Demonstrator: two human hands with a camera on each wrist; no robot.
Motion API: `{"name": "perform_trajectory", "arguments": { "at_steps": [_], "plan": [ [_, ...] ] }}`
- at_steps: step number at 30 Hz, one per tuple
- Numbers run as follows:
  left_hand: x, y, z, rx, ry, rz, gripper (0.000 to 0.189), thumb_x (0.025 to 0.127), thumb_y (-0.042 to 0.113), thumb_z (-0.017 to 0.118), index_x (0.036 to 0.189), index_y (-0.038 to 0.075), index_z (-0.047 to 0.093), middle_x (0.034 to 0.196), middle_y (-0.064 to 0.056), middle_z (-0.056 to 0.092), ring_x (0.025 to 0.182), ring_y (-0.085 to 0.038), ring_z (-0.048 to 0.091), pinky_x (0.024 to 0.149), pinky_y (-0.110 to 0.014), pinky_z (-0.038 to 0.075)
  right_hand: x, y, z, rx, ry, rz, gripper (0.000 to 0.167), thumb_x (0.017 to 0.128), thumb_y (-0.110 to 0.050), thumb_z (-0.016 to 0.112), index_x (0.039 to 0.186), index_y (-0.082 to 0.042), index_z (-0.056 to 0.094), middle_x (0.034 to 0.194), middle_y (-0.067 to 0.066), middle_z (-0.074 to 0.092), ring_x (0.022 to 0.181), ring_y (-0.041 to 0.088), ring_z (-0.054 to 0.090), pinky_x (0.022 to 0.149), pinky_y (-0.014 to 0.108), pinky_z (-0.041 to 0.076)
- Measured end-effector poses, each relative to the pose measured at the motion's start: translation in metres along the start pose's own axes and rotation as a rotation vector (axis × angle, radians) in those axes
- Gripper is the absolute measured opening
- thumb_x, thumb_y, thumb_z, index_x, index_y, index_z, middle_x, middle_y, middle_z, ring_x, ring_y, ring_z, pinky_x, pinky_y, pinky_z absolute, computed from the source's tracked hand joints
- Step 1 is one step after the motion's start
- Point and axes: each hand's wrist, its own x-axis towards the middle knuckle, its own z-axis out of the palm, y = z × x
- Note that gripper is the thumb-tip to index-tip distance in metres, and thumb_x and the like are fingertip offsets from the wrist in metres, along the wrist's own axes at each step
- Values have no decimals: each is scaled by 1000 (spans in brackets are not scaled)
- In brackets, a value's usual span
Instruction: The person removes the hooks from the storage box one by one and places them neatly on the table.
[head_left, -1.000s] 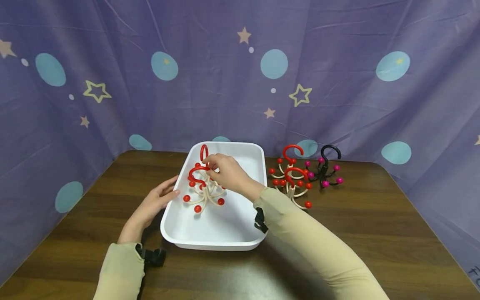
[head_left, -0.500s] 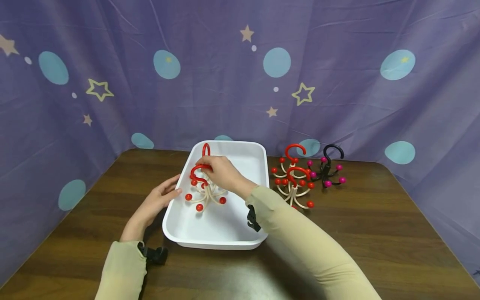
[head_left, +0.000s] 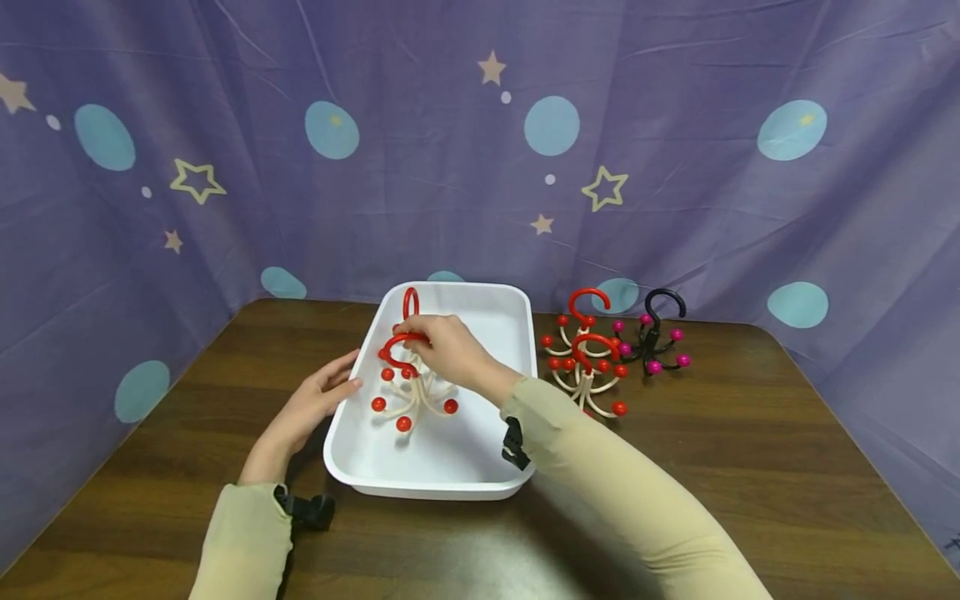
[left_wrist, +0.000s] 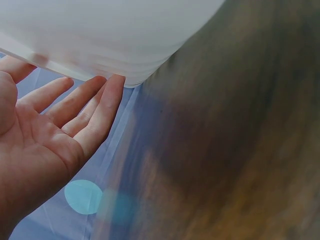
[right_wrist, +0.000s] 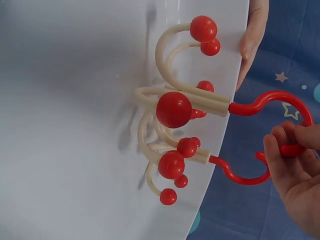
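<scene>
My right hand (head_left: 453, 354) pinches the curved red hook (right_wrist: 298, 106) of a cream multi-arm hanger (right_wrist: 202, 100) whose arms end in red balls. This hanger stands upright at the left side of the white tray (head_left: 435, 487), its arms close over the tray floor. Just behind it in the tray is a second hanger of the same kind, its red hook (head_left: 410, 302) rising past my fingers and its body partly hidden. On the tray's left side, my left hand (head_left: 311, 404) touches the rim, fingers extended along the outer wall in the left wrist view.
To the right of the tray stand two more cream hangers with red hooks, a rear one (head_left: 581, 307) and a front one (head_left: 587, 381). Beside them is a black hanger (head_left: 652, 337) with pink balls. A purple curtain (head_left: 675, 208) hangs behind the wooden table (head_left: 712, 450).
The hanger in my right hand has shifted slightly toward the near side of the tray. My left hand keeps its place at the rim.
</scene>
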Motion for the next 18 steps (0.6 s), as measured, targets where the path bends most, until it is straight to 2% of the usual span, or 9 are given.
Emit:
{"name": "perform_trajectory", "arguments": {
  "at_steps": [7,18],
  "plan": [
    [-1,-1,0,1,3,-4,62,92,28,53,144,10,26,135,-25,40,103,-21,54,77,-26,48,-6,-5,-6,27,18,-12,21,87,-11,60,107,-12,67,102,-2,68,87,8,60,79,18,44],
    [0,-2,-1,10,9,-2,62,92,29,53,144,10,26,136,-25,40,104,-21,54,77,-26,48,-19,-10,-22,159,99,11,19,86,-12,62,105,-11,68,94,-1,69,75,6,57,66,16,44]
  ]
}}
